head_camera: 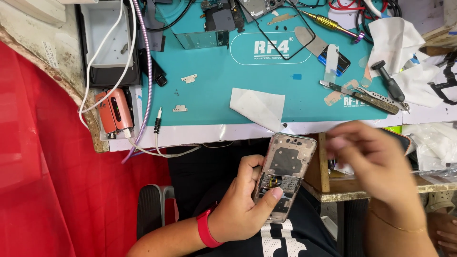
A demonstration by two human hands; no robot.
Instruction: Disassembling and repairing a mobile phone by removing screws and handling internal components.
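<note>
My left hand [243, 204] grips an opened phone frame [285, 166] with its back cover off, thumb pressed on the lower inner parts. A red band sits on that wrist. My right hand [373, 162] hovers blurred just right of the phone, fingers bent; I cannot tell if it holds anything. Both are below the front edge of the teal work mat [214, 85].
On the mat lie a white paper piece [257, 107], small metal brackets [189, 78], tweezers [362, 97], a black-handled screwdriver [388, 81], a yellow screwdriver [333, 23] and tissues [395, 38]. Orange devices [114, 112] and white cables [157, 138] sit at left. Red cloth [47, 166] covers the left.
</note>
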